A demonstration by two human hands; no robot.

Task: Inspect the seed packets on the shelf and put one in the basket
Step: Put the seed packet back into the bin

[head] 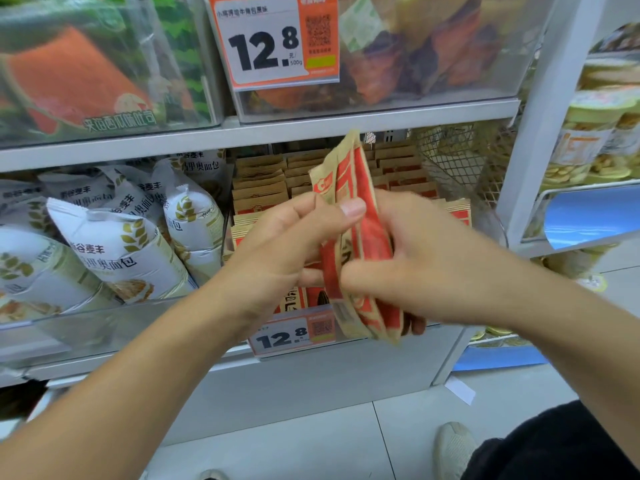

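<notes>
A tan and red seed packet (pixel 360 188) is held edge-on and upright in front of the shelf, between both hands. My left hand (pixel 294 244) grips its left side, thumb pressed across the front. My right hand (pixel 426 258) grips the right side, fingers wrapped behind it. Behind them, rows of matching tan and red seed packets (pixel 263 188) stand in a clear bin on the middle shelf. No basket is in view.
White bread bags (pixel 114 247) fill the bin to the left. Price tags reading 12.8 (pixel 273 39) hang on the shelf fronts. A wire mesh panel (pixel 460 168) and jars (pixel 588 147) stand to the right. Grey floor tiles and my shoe (pixel 453 448) lie below.
</notes>
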